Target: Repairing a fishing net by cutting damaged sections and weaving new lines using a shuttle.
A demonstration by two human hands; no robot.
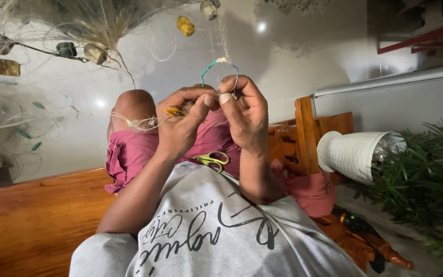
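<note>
Head view: left hand (180, 120) and right hand (244, 113), both pinched shut on fishing-net twine (220, 66) above the yellow-handled scissors (212, 160) — knotting underway; next, steady tension.

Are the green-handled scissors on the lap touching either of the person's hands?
Apart. The head view shows the scissors lying on the pink shorts, with shorts fabric visible between them and the raised left hand and right hand.

No pkgs, labels, signs or screens in view.
</note>
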